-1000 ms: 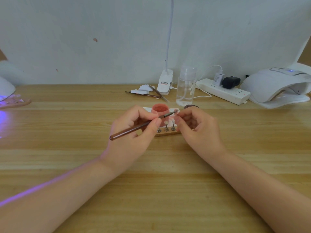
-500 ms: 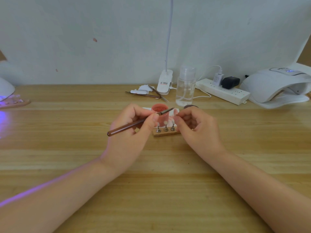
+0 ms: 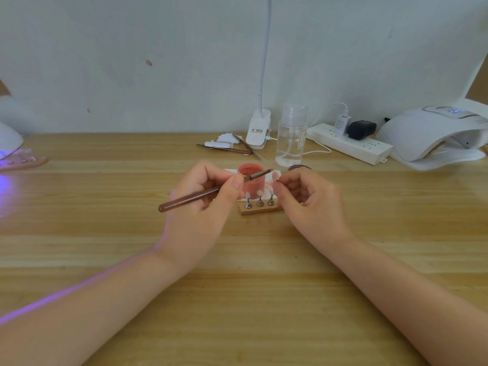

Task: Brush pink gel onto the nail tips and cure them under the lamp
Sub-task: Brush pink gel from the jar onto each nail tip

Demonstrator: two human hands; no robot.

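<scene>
My left hand (image 3: 203,207) grips a brown-handled brush (image 3: 190,198), whose bristle end points right, just above the open pink gel pot (image 3: 250,180). My right hand (image 3: 309,204) pinches a small pinkish nail tip (image 3: 276,176) on its stand, held up close to the brush tip. Between my hands a small wooden block (image 3: 257,209) carries three metal stands with pale nail tips (image 3: 260,193). A white curing lamp (image 3: 433,133) sits at the far right of the table.
A second lamp (image 3: 8,140) glows purple at the left edge, with a nail-tip holder (image 3: 23,162) under it. Behind the pot stand a clear bottle (image 3: 290,138), a clip lamp base (image 3: 258,130), tools (image 3: 232,149), a dark lid (image 3: 299,168) and a power strip (image 3: 348,143).
Both hands shifted slightly; the brush tip lifted off the nail tip and drew a little left, over the pot's rim.
</scene>
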